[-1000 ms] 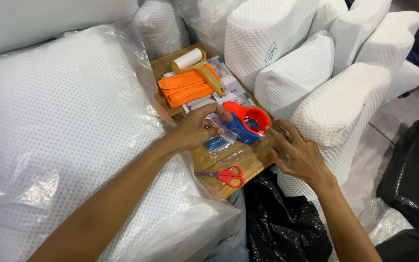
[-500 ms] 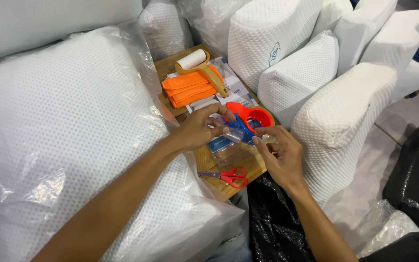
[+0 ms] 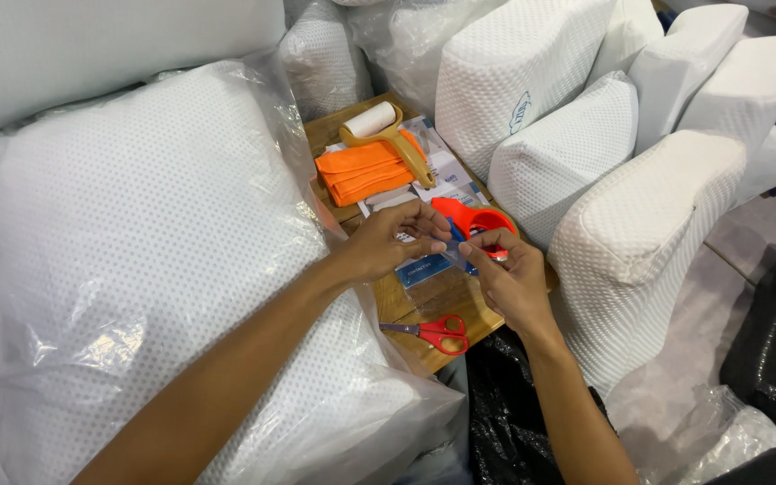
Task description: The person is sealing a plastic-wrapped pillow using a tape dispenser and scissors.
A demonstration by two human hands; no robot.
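Both hands meet over the middle of the wooden tabletop (image 3: 406, 310): the left hand (image 3: 388, 241) and right hand (image 3: 507, 274) pinch a strip of clear tape (image 3: 454, 252) beside the red tape dispenser (image 3: 478, 223). Best keep the strip taut, fingertips at its edges, clear of the red scissors (image 3: 437, 331) at the near edge

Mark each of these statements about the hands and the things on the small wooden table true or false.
1. Both hands pinch a small clear plastic piece over the table. True.
2. The left hand grips the red scissors. False: the scissors lie untouched on the table.
3. A lint roller rests on folded orange cloth. True.
4. The red tape dispenser sits left of the left hand. False: the dispenser is just beyond the right hand.
5. The big pillow beside the left arm is wrapped in clear plastic. True.
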